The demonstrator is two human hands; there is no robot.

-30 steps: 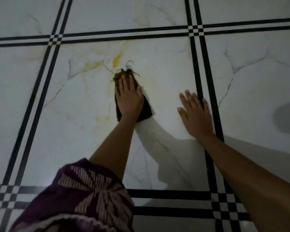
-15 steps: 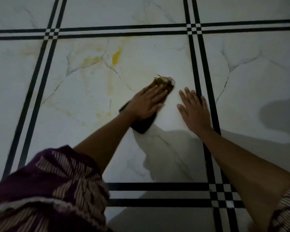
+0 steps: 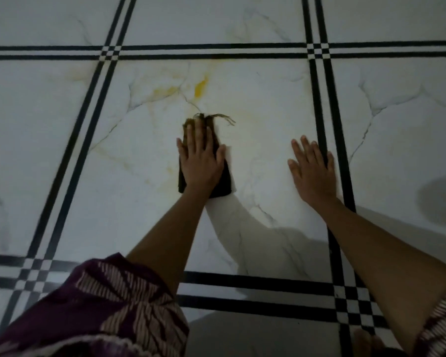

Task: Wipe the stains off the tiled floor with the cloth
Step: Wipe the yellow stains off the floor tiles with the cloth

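Note:
My left hand (image 3: 200, 161) lies flat on a dark folded cloth (image 3: 222, 182) and presses it to the white marbled tile (image 3: 144, 197). The cloth's frayed far end (image 3: 218, 117) pokes out past my fingertips. Yellow stains (image 3: 200, 86) mark the tile just beyond the cloth, with a second yellow smear (image 3: 165, 90) further left and fainter yellow streaks (image 3: 119, 158) on the near left. My right hand (image 3: 312, 171) rests open, palm down, on the bare tile to the right of the cloth, beside a black stripe.
Double black stripes (image 3: 325, 109) border the tile on all sides, with checkered crossings (image 3: 318, 51) at the corners. My patterned purple sleeve (image 3: 101, 313) fills the lower left. A round shadow (image 3: 440, 199) falls on the tile at the right.
My left hand has swung the cloth back from the right, near my right hand, to the tile's middle, fingers now pointing away toward the yellow stains. My right hand stays planted.

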